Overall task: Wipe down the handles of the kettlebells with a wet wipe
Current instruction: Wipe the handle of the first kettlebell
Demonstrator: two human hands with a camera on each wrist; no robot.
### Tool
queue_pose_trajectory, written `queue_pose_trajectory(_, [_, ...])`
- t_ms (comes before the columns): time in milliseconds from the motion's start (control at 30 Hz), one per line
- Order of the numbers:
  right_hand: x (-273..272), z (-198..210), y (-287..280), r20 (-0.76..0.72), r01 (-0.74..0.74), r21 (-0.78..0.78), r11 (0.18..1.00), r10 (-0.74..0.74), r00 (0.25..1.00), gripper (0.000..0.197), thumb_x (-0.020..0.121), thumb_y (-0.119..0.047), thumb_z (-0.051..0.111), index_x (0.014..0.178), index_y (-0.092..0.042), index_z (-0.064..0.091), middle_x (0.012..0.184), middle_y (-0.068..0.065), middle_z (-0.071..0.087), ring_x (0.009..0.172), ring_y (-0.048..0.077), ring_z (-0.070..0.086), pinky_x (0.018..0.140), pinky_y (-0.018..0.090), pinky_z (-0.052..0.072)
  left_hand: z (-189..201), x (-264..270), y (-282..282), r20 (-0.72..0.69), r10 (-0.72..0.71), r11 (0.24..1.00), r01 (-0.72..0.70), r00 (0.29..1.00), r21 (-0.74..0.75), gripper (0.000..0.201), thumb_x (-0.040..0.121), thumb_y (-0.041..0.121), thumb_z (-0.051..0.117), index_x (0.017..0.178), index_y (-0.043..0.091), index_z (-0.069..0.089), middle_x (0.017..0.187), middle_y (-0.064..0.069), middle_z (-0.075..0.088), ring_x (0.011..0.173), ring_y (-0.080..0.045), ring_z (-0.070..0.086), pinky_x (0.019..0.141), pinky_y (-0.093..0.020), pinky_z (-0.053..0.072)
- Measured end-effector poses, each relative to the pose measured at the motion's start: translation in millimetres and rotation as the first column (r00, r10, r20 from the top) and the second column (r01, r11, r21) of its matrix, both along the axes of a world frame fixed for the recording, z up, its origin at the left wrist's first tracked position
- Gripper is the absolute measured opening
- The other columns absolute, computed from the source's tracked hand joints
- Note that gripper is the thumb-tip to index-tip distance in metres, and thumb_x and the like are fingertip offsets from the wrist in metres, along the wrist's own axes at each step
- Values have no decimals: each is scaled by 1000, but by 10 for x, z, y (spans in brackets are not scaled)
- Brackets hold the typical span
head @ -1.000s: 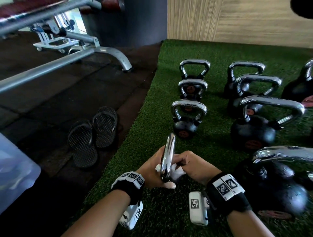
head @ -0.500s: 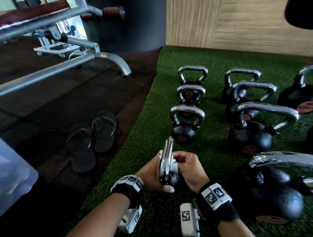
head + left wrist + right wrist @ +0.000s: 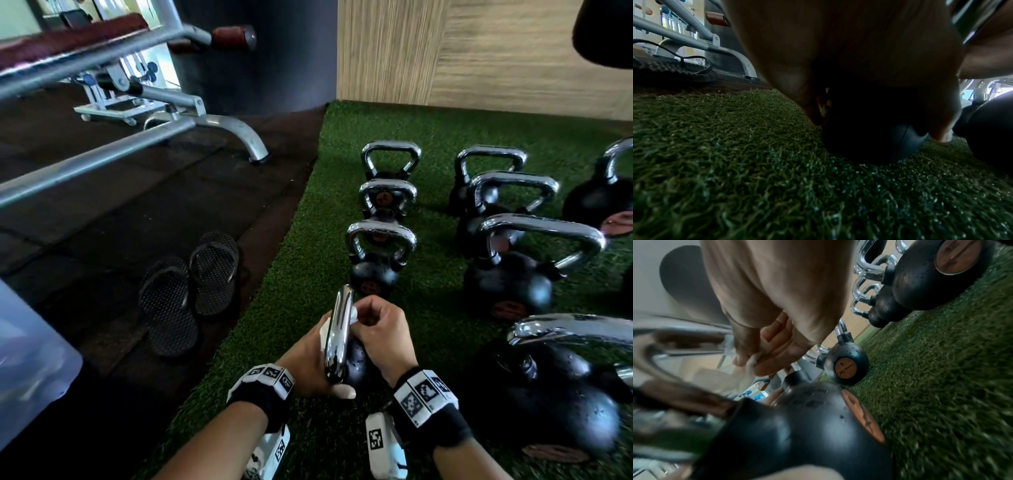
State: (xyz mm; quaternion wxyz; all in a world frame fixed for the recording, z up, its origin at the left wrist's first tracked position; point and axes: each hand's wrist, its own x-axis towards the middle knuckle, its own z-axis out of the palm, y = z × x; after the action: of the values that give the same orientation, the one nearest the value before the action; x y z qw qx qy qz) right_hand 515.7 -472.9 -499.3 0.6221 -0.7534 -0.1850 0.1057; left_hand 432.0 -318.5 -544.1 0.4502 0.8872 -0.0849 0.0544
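A small black kettlebell stands on the green turf, its chrome handle seen edge-on. My left hand grips it from the left, thumb under the handle's near end, fingers down its body. My right hand is on the right side of the handle. It pinches a white wet wipe against the upper part of the chrome. In the right wrist view the wipe is bunched between the fingertips.
More chrome-handled kettlebells stand beyond in a row and to the right, two big ones close by. Black sandals lie on the dark floor to the left. A bench frame and a plastic box are further left.
My right hand has slid the wipe from the near end of the handle up toward its far end. The left hand has kept its hold on the kettlebell.
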Motion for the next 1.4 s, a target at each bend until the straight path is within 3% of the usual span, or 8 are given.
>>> queue_pose_trajectory(167, [7, 12, 81, 92, 167, -62, 984, -161, 983, 18, 73, -11, 79, 73, -26, 70, 72, -13, 73, 66, 2, 68, 60, 12, 50, -26, 15, -13, -51, 40, 999, -39, 998, 30, 121, 53, 46, 99, 152, 35, 30, 149, 24, 35, 141, 2, 38, 115, -10, 30])
queue_pose_trajectory(433, [97, 47, 181, 81, 237, -235, 943, -224, 971, 8, 75, -23, 76, 72, -23, 69, 67, -8, 71, 69, 3, 65, 69, 21, 49, 18, -10, -19, -56, 45, 999, -44, 997, 24, 128, 57, 34, 100, 156, 20, 21, 155, -3, 39, 148, -16, 36, 121, -40, 35])
queue_pose_trajectory(567, [73, -21, 205, 73, 222, -300, 928, -210, 975, 12, 74, -26, 78, 71, -20, 68, 64, -8, 67, 63, 4, 61, 54, 7, 38, 10, -5, -28, -98, 82, 995, -76, 992, 64, 121, 55, 43, 98, 152, 39, 25, 154, 7, 39, 144, -8, 38, 120, -32, 36])
queue_pose_trajectory(733, [-53, 33, 150, 59, 124, -297, 947, -111, 992, 10, 83, -15, 70, 90, -16, 64, 79, -5, 68, 76, 10, 62, 67, 20, 46, 73, -12, 13, -143, 33, 998, -26, 989, 57, 105, 50, 48, 93, 135, 59, 33, 143, 17, 40, 142, -1, 37, 110, -5, 28])
queue_pose_trajectory(867, [-325, 90, -109, -26, -34, -270, 962, 28, 999, 29, 83, -9, 68, 103, -29, 65, 89, -4, 72, 83, 9, 67, 77, 31, 55, 209, 68, 96, -272, -137, 984, 163, 952, 76, 94, 69, 26, 91, 149, 27, 41, 154, -2, 36, 147, -17, 32, 124, -28, 25])
queue_pose_trajectory(1067, [-646, 272, -292, -110, -149, -183, 972, 130, 985, 20, 74, -26, 65, 91, -26, 76, 87, -4, 71, 78, 10, 66, 71, 31, 56, 720, 330, 317, -388, 119, 993, -111, 914, 44, 112, 84, -20, 58, 161, 38, 1, 162, -5, 34, 135, -28, 53, 85, -32, 57])
queue_pose_trajectory(1267, [-727, 377, -161, 221, 49, -454, 890, 60, 973, 41, 60, -61, 84, 83, -34, 62, 90, -14, 47, 75, -4, 49, 65, 2, 39, 1148, 550, 227, -276, 16, 958, 64, 961, 280, 93, 75, -17, 50, 142, 46, 51, 130, 17, 55, 97, 13, 58, 66, -2, 43])
queue_pose_trajectory(1400, [-708, 416, -191, 298, 74, -488, 869, 87, 951, 38, 60, -57, 84, 70, -29, 61, 84, -13, 46, 71, 1, 49, 57, 10, 39, 1141, 496, 194, -320, 89, 957, 9, 943, 291, 72, 77, -13, 42, 112, 47, 63, 101, 12, 65, 62, -21, 60, 53, -27, 42])
